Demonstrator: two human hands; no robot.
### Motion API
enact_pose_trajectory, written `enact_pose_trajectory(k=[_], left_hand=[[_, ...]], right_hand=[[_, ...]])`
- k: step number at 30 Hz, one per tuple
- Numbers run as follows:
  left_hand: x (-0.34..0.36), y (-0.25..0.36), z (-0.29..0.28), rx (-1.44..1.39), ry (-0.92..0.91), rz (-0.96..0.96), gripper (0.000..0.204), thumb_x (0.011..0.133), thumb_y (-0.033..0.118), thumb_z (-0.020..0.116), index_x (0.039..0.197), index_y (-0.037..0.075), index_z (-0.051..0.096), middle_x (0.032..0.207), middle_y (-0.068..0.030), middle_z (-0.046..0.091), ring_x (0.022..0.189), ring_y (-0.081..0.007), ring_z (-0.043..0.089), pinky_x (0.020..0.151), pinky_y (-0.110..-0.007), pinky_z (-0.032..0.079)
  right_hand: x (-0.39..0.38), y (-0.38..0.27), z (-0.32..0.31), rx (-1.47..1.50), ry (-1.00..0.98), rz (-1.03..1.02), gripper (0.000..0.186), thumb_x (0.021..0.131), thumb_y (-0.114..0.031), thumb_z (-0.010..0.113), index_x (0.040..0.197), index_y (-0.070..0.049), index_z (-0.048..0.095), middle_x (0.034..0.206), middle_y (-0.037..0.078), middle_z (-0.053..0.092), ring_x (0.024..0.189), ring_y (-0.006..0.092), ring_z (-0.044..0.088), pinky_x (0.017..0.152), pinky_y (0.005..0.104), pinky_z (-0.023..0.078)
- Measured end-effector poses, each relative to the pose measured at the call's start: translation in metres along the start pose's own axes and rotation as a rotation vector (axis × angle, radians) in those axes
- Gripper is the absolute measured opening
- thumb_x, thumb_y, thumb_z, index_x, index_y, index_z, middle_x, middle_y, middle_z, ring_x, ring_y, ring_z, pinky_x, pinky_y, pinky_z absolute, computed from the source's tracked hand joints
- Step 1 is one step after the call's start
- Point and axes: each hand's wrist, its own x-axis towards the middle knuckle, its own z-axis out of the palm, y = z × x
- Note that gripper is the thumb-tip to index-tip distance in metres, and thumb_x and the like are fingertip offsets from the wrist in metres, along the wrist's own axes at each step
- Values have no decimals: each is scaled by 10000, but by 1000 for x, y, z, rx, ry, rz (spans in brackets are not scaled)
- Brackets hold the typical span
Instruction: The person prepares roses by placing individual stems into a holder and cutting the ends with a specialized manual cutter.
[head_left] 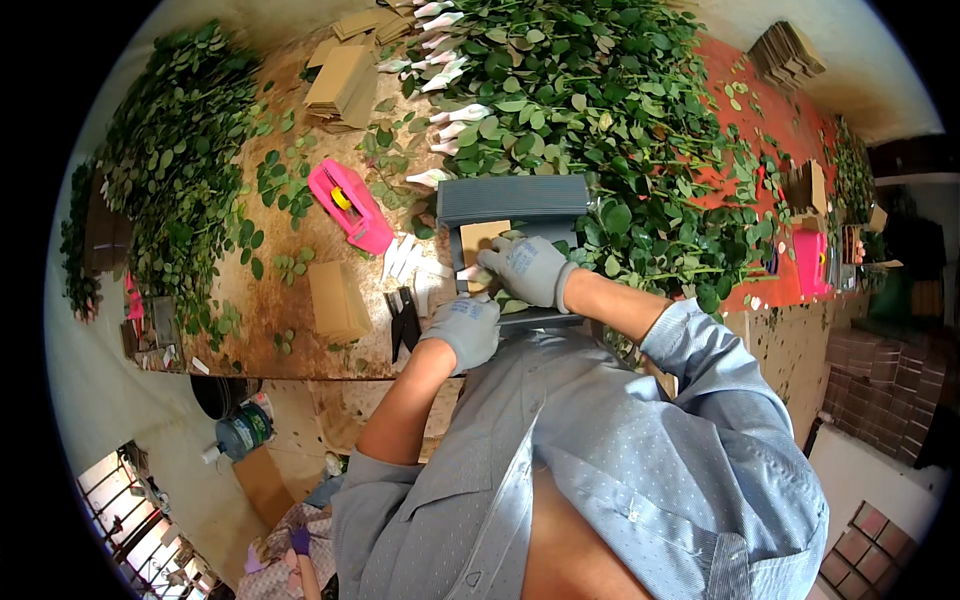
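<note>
Cardboard (480, 236) lies under the right hand (528, 270), glove blue-printed.

Blue water jug (238, 434), barred window (118, 505)

The gray-gloved left hand (464, 332) is back-up and curled, its fingertips hard to make out, its bare left forearm (408, 402) slanting far and right from a bent elbow. The gray-gloved right hand (527, 268) lies farther and to the right, palm down, fingers bent and pointing left, its right forearm (615, 305) angling across leftward. The hands are near each other.
</note>
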Motion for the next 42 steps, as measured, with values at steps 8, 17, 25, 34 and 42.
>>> enact_pose_trajectory(k=[8,17,25,34,42], left_hand=[[-1,0,-1,-1,31,15,252,919,188,550,1079,21,648,1154,-194,660,1067,-410,640,936,-513,500],[-6,5,-10,-37,18,11,369,919,207,571,1216,-4,630,1283,-210,640,1137,-408,632,990,-491,496],[-14,-35,-33,-367,210,21,310,924,247,682,1149,42,740,1071,-172,730,1010,-330,696,919,-413,529],[18,-59,-27,-145,60,14,255,890,290,714,969,52,759,1009,-165,719,988,-352,685,914,-437,516],[25,-72,-23,-7,16,204,214,930,252,652,955,41,675,1007,-160,675,990,-375,657,899,-475,502]], right_hand=[[-16,18,-5,36,-33,-174,302,918,-187,623,1194,-73,671,1188,183,624,1064,384,649,879,461,521],[-3,9,16,41,-13,17,388,915,-181,623,1279,-59,566,1133,200,672,1017,397,676,836,482,538],[-10,1,-1,73,-161,-108,369,926,-162,580,1280,-56,583,1107,184,708,1025,374,698,834,473,543],[-6,0,6,17,-205,-91,268,941,-162,551,1174,-52,626,1045,185,726,964,392,712,811,486,546],[-5,-1,-1,69,-280,-57,302,947,-132,529,1224,-26,588,1076,232,716,1020,422,698,857,492,545]])
